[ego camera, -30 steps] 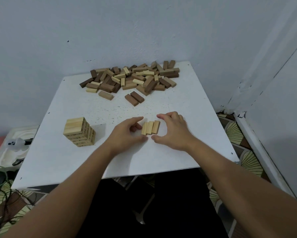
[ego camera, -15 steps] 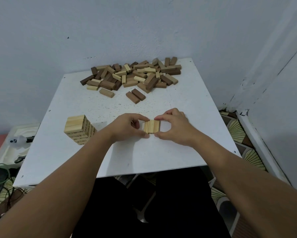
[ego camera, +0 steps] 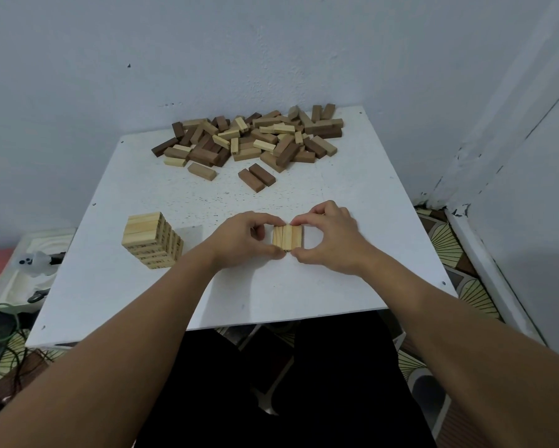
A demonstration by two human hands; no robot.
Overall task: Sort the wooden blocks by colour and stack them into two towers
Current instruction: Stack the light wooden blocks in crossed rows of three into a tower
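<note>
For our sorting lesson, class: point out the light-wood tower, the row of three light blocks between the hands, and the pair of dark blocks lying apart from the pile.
light-wood tower (ego camera: 142, 229): head view, top face.
three light blocks (ego camera: 288, 237): head view, middle block.
pair of dark blocks (ego camera: 256, 177): head view, where the two meet.

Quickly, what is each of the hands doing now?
Left hand: pinching the row of three light blocks.
Right hand: pinching the same row.
</note>
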